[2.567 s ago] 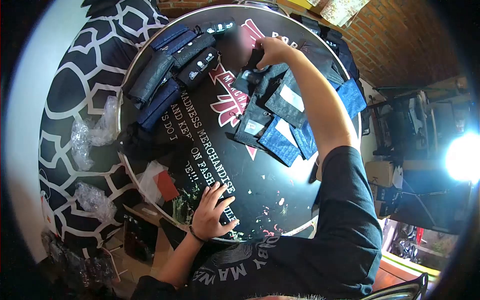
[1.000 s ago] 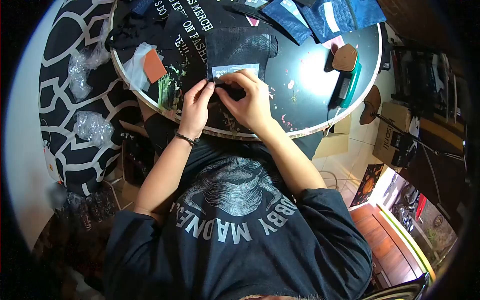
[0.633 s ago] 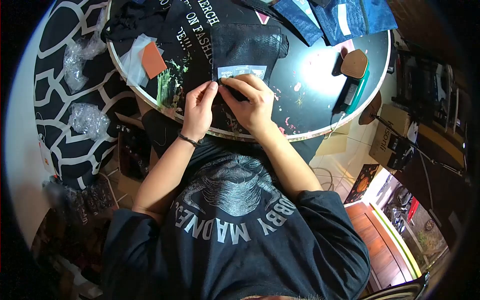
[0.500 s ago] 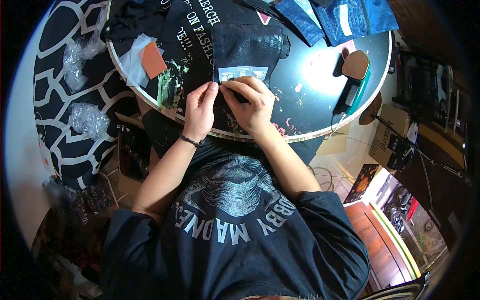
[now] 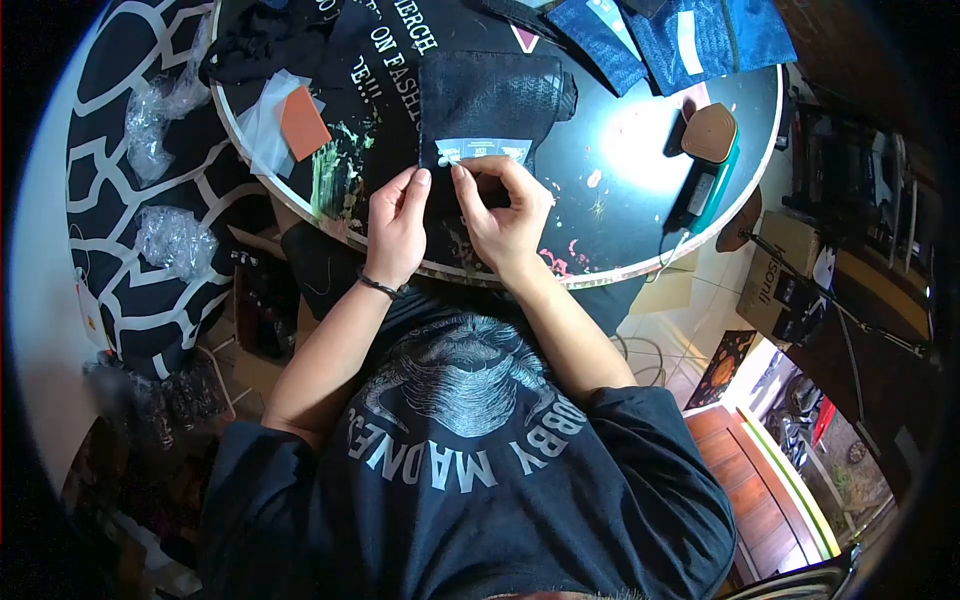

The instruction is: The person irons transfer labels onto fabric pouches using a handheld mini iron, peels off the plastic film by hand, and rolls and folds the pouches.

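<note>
A black textured fabric piece (image 5: 490, 95) with a pale printed label (image 5: 485, 150) lies on the round black table (image 5: 600, 225). My left hand (image 5: 398, 225) is closed at the lower left corner of the fabric, thumb against finger, pinching its edge. Just right of it, my right hand (image 5: 508, 215) pinches something small and pale near the label's left end; it is too small to name. A narrow gap parts the two hands' fingertips.
Blue fabric pieces (image 5: 708, 50) lie at the table's upper right. Near the right rim is a green device with a brown top (image 5: 710, 132). An orange card (image 5: 304, 123) rests on translucent sheets (image 5: 262, 135) at the left. Crumpled plastic (image 5: 176, 240) lies on the patterned cloth.
Earlier my right hand reached among the fabric at the far side. The black piece now lies in front of me with both hands at it, and my right fingertips have moved slightly away from my left.
</note>
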Available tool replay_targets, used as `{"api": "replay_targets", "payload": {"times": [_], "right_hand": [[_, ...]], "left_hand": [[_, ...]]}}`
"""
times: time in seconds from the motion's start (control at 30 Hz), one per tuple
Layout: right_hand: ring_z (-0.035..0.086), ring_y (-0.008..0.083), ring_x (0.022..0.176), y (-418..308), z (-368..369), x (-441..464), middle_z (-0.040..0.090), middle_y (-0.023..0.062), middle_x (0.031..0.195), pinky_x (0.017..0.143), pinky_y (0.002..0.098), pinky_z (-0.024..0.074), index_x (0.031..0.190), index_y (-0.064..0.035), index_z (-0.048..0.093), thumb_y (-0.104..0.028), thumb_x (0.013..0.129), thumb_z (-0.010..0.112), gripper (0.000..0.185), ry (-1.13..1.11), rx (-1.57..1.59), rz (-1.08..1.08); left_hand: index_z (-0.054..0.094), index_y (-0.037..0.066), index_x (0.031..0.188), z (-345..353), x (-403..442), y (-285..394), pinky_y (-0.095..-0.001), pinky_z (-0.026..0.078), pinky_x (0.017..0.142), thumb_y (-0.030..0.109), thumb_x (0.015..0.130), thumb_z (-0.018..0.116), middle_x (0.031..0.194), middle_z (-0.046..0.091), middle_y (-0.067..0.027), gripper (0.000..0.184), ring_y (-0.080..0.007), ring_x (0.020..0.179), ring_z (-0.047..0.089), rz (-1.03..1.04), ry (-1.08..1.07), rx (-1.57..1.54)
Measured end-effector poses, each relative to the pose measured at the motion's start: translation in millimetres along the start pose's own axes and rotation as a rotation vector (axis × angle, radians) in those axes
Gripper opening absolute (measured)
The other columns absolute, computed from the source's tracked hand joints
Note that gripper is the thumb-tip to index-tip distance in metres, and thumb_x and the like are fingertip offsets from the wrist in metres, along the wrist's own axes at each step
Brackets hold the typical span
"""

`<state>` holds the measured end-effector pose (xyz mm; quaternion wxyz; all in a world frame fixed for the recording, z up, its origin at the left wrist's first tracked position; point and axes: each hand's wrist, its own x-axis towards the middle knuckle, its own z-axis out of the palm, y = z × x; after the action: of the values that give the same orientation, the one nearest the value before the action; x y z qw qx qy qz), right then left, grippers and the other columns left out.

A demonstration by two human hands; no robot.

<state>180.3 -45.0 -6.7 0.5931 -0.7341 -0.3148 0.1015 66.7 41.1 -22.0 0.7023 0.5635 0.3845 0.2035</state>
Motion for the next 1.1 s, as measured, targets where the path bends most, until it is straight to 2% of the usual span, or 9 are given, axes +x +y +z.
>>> {"api": "replay_targets", "payload": {"times": [0.03,0.13,0.27,0.5,0.63,0.77,1.1], "right_hand": [[0.064,0.0152,0.064,1,0,-1,0.071,0.0083,0.078,0.062,0.0274,0.0515,0.087,-0.0017,0.072,-0.003,0.084,0.08,0.009,0.02,0.024,0.025],[0.061,0.0095,0.062,6,1,-4,0.071,0.0062,0.076,0.059,0.0245,0.049,0.088,-0.0007,0.072,-0.004,0.086,0.08,0.009,0.054,0.076,0.086],[0.059,0.0039,0.061,10,-1,-6,0.071,0.0032,0.074,0.059,0.0208,0.0468,0.088,0.0007,0.072,-0.003,0.088,0.079,0.009,0.113,0.112,0.118],[0.06,0.0026,0.067,11,-5,-5,0.072,0.0003,0.076,0.064,0.0197,0.0483,0.09,0.001,0.071,-0.003,0.092,0.077,0.007,0.213,0.263,0.221],[0.061,0.0025,0.069,13,-10,-4,0.072,0.001,0.08,0.065,0.0194,0.049,0.092,0.0011,0.069,-0.003,0.094,0.075,0.008,0.235,0.315,0.25],[0.062,0.0031,0.072,15,-14,-5,0.072,0.002,0.084,0.067,0.0185,0.0493,0.094,0.0003,0.067,-0.003,0.095,0.074,0.008,0.251,0.4,0.267],[0.063,0.0057,0.069,20,-22,-2,0.073,0.0063,0.087,0.065,0.0191,0.0505,0.097,-0.0004,0.063,-0.001,0.098,0.07,0.007,0.304,0.526,0.258]], "left_hand": [[0.071,-0.002,0.109,0,0,0,-0.0224,0.03,0.06,0.025,0.11,0.053,0.075,0.046,0.0118,0.033,0.0005,0.07,0.035,0.003,0.008,0.013],[0.07,-0.002,0.106,0,0,-1,-0.0231,0.028,0.058,0.026,0.11,0.053,0.073,0.041,0.0128,0.033,0.0004,0.067,0.032,-0.015,0.022,0.023],[0.07,-0.002,0.104,1,0,-1,-0.0234,0.026,0.056,0.026,0.11,0.053,0.072,0.04,0.0132,0.033,0.0003,0.066,0.03,-0.026,0.038,0.027],[0.07,-0.001,0.1,2,0,-6,-0.023,0.024,0.055,0.027,0.11,0.054,0.071,0.04,0.0132,0.034,0.0007,0.065,0.03,-0.006,0.074,0.004],[0.071,-0.002,0.101,0,-2,0,-0.0227,0.024,0.055,0.026,0.11,0.055,0.072,0.042,0.0135,0.034,0.0009,0.065,0.03,-0.087,0.071,0.01],[0.071,-0.002,0.102,1,-1,0,-0.0225,0.025,0.055,0.026,0.11,0.055,0.072,0.042,0.0135,0.034,0.0011,0.065,0.03,-0.082,0.078,-0.006],[0.072,-0.001,0.106,-3,0,-11,-0.0203,0.026,0.056,0.025,0.11,0.056,0.073,0.047,0.0131,0.031,0.0017,0.065,0.032,-0.093,0.074,-0.133]]}}
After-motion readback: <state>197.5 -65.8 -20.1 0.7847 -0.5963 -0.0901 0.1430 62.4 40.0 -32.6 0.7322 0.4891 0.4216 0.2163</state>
